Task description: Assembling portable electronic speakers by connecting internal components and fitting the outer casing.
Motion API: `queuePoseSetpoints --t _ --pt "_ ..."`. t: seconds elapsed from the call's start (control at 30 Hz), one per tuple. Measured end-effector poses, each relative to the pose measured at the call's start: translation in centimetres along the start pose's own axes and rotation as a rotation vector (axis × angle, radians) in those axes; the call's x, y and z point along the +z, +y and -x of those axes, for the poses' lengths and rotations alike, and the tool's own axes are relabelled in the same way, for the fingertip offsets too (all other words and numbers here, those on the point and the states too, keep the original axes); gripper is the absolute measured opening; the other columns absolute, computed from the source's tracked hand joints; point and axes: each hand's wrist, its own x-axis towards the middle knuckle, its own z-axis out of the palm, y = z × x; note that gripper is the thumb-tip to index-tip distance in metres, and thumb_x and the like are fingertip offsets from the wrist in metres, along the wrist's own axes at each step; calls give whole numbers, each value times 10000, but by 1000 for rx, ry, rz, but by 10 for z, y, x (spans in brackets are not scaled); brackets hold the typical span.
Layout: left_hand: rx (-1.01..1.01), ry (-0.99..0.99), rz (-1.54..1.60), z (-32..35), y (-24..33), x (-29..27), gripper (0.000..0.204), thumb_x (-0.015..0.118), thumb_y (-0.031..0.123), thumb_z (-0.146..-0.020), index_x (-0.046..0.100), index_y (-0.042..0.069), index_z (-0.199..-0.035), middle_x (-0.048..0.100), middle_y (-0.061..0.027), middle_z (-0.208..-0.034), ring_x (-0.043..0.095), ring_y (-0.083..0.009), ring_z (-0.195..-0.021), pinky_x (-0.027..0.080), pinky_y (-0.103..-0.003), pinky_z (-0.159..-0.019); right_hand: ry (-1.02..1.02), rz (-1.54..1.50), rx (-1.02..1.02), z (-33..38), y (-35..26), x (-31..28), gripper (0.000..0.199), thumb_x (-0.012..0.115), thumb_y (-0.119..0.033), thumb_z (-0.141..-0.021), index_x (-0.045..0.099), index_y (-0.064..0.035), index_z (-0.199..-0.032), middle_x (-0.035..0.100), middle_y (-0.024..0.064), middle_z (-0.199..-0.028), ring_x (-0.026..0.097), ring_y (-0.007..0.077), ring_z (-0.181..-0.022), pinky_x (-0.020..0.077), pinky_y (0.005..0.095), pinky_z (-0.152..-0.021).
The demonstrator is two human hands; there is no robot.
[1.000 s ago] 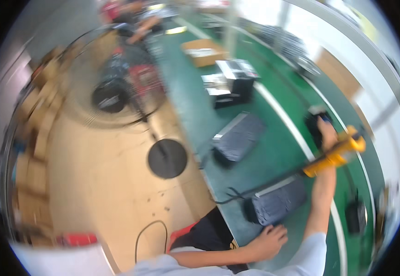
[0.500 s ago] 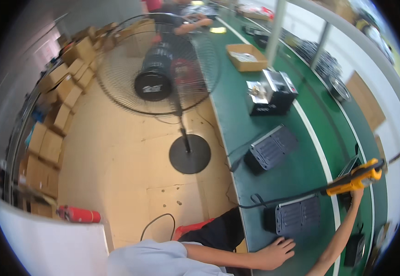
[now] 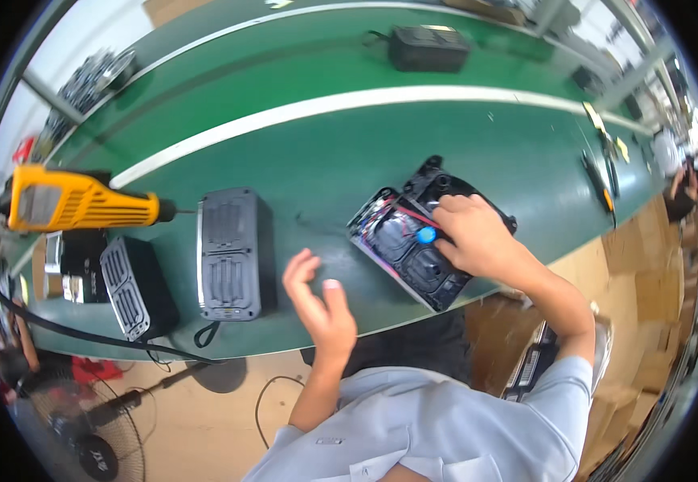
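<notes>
An opened black speaker housing (image 3: 413,253) lies tilted on the green bench in front of me, showing colored wires and a blue round part (image 3: 426,234). My right hand (image 3: 473,237) is over it with curled fingers, the thumb close to the blue part; what the fingers pinch is hidden. Beyond that hand, a second black housing half (image 3: 445,186) rests against the opened one. My left hand (image 3: 323,312) is raised above the bench's near edge, fingers apart and holding nothing. It is between the opened housing and a closed black speaker (image 3: 232,253).
A yellow power screwdriver (image 3: 84,201) with a black cable hangs at the left, its bit near the closed speaker. Another black speaker (image 3: 136,289) stands farther left. One more (image 3: 429,48) sits across the white strip. Hand tools (image 3: 602,181) lie at right; a fan (image 3: 84,434) stands lower left.
The view has swung right, bringing the opened housing into sight. My left hand has lifted off the bench beside a speaker. My right hand, earlier behind the yellow screwdriver, is now on the opened housing.
</notes>
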Motion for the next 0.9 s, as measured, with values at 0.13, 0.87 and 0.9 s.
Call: queuePoseSetpoints --t 0.13,0.87,0.9 --pt "32 -58 25 2 -6 6 308 544 41 -952 559 -10 -1255 553 -190 -1389 532 -268 -1230 404 -378 -1029 13 -73 -22 25 4 21 229 735 -131 -775 652 -17 -955 634 133 -978 634 326 -1003 477 448 -864" --pt "-213 -1249 -558 -171 35 157 442 686 389 -969 731 -7 -1159 761 -146 -1041 727 -196 -922 591 -349 -789 721 -756 347 119 80 84 246 539 -153 -1021 680 31 -1105 664 179 -1188 624 321 -1151 457 383 -1038" --pt "-185 -1279 -593 -174 36 158 437 694 384 -963 735 -5 -1159 763 -145 -1027 729 -192 -904 592 -351 -779 719 -743 345 117 78 82 241 556 -164 -1010 679 24 -1100 664 187 -1185 625 346 -1144 464 396 -1031"
